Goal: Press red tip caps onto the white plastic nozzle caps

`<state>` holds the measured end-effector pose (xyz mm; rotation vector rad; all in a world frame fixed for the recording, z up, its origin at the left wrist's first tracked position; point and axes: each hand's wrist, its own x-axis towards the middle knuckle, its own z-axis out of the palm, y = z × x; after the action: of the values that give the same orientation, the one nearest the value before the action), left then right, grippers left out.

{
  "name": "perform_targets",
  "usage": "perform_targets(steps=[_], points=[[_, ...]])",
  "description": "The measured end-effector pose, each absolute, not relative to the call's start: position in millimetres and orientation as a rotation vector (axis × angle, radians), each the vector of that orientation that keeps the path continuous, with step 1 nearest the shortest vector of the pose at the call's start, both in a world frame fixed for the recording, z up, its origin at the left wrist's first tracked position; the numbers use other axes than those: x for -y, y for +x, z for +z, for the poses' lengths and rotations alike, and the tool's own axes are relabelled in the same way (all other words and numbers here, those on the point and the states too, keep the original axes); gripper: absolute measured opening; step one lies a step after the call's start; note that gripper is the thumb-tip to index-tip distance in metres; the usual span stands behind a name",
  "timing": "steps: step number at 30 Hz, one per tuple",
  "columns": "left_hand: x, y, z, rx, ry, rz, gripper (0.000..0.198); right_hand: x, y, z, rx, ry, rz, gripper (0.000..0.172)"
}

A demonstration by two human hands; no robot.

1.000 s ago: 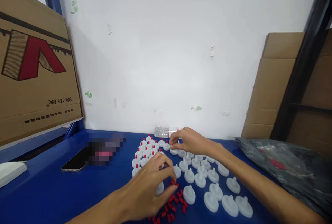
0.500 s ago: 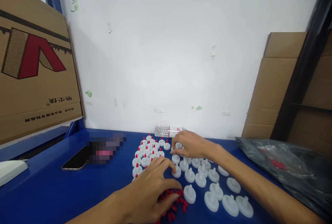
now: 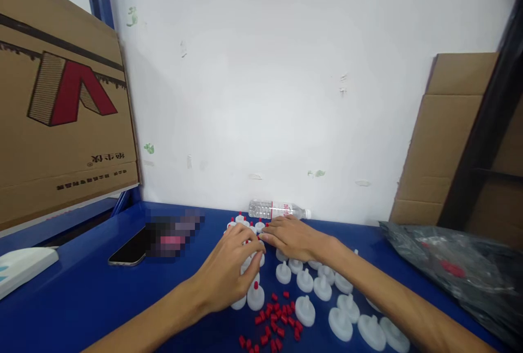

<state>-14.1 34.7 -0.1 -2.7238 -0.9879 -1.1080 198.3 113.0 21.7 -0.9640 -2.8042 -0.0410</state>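
Observation:
My left hand is closed in a pinch over the capped white nozzle lids, with a red cap showing at its fingertips. My right hand meets it there, fingers curled down over a white lid that is mostly hidden. Under and behind the left hand stand several white lids with red tips, such as this capped lid. Uncapped white lids are spread beneath and beside my right forearm. Loose red caps lie scattered in front of the hands.
A clear plastic bottle lies along the wall. To the left are a phone, a white device and a large cardboard box. On the right, a dark plastic bag rests on the blue table near folded cardboard.
My left hand has moved up from the loose red caps to the capped lids. My right hand has shifted slightly left and down, so both hands now meet. The view has turned a little left.

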Motion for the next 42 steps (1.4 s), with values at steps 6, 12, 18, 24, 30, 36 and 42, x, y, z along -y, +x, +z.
perform_targets(steps=[6, 12, 18, 24, 30, 36, 42], points=[[-34.6, -15.3, 6.3, 1.227, -2.594, -1.391, 0.023, -95.5, 204.7, 61.0, 2.646, -0.917, -0.118, 0.031], [-33.6, -15.3, 8.9, 1.485, -2.509, -1.374, 0.022, -58.7, 199.7, 84.6, 2.718, -0.843, -0.116, 0.02], [-34.7, -15.7, 5.3, 1.274, -2.651, -1.316, 0.021, -52.2, 195.7, 79.9, 2.77, -0.721, -0.146, 0.03], [-32.8, -13.7, 10.6, 1.38, -2.743, -1.432, 0.037, -66.5, 196.0, 69.1, 2.763, -0.567, -0.368, 0.016], [-41.0, -12.0, 10.6, 1.523, -2.797, -1.759, 0.048, -62.4, 183.6, 61.1, 2.714, -0.491, -0.605, 0.03], [-41.6, -13.5, 12.8, 1.493, -2.97, -1.979, 0.048, -85.0, 203.0, 65.3, 2.591, -0.685, -0.632, 0.026], [-17.8, -11.9, 19.1, 1.28, -3.047, -1.731, 0.046, -132.6, 245.5, 56.5, 2.416, -1.015, -0.429, 0.022]])
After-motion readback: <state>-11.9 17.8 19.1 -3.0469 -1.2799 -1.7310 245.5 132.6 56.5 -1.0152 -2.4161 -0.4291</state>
